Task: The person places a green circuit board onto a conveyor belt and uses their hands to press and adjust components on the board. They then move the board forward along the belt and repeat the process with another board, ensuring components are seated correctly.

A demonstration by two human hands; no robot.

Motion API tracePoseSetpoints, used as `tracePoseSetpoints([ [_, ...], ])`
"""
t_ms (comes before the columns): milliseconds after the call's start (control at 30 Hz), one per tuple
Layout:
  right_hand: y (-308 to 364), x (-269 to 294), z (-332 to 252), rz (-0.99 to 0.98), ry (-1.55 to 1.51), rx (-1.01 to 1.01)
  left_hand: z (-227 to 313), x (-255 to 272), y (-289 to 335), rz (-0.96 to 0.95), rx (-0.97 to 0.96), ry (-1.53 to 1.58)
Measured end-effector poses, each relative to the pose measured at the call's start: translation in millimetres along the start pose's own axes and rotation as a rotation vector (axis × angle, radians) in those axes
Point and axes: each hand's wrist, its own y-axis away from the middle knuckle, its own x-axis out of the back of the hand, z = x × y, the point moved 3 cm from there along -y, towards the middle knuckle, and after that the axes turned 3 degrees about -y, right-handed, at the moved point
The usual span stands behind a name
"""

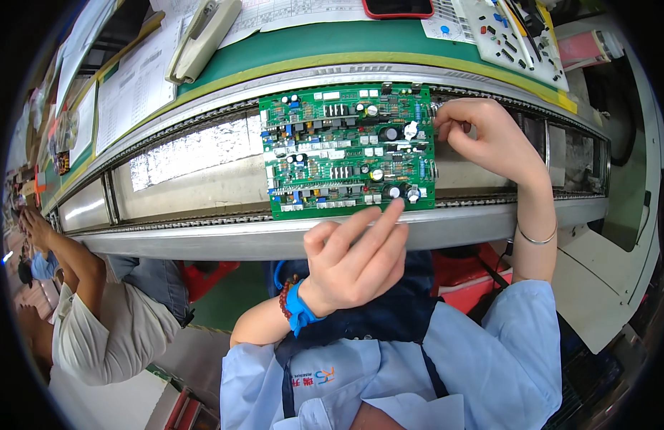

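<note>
A green circuit board (350, 152), thick with capacitors, resistors and white connectors, lies across the two chain rails of a conveyor in front of me. My left hand (357, 261) is at its near edge, fingers stretched out. One fingertip reaches a round capacitor (395, 192) at the board's near right corner; whether it presses on it I cannot tell. At the board's right edge, my right hand (482, 136) is closed, thumb and fingers curled together beside the upper right components. Anything inside that pinch is hidden.
Beyond the conveyor's metal rail (275, 240), a green bench carries paper sheets (142, 82), a beige telephone handset (203, 39), a red-edged phone (398, 7) and a white tray of loose components (515, 43). Another person (113, 322) sits at the left.
</note>
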Motion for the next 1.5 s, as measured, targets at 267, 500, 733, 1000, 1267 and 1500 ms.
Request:
tracePoseSetpoints([
  [267,-0.6,-2.7,-3.8,0.019,-0.035,0.019,35.9,-11.1,1.0,-0.283,-0.652,0.263],
  [500,-1.5,0.9,-10.3,-0.106,-0.008,-0.033,53.4,-45.0,19.3,-0.479,-0.863,0.389],
  [733,2.9,-1.3,-10.2,-0.221,-0.156,-0.122,40.5,-50.6,24.8,-0.592,-0.698,0.473],
  [1000,4.4,-8.2,-10.6,-0.254,-0.063,-0.19,42.7,-52.2,32.8,-0.606,-0.685,0.47],
  [1267,5.8,-6.5,-10.2,-0.229,-0.149,-0.215,40.1,-50.1,27.6,-0.575,-0.7,0.465],
  [1500,5.0,-5.8,-11.2,-0.24,-0.149,-0.216,41.6,-52.2,31.1,-0.604,-0.688,0.459],
])
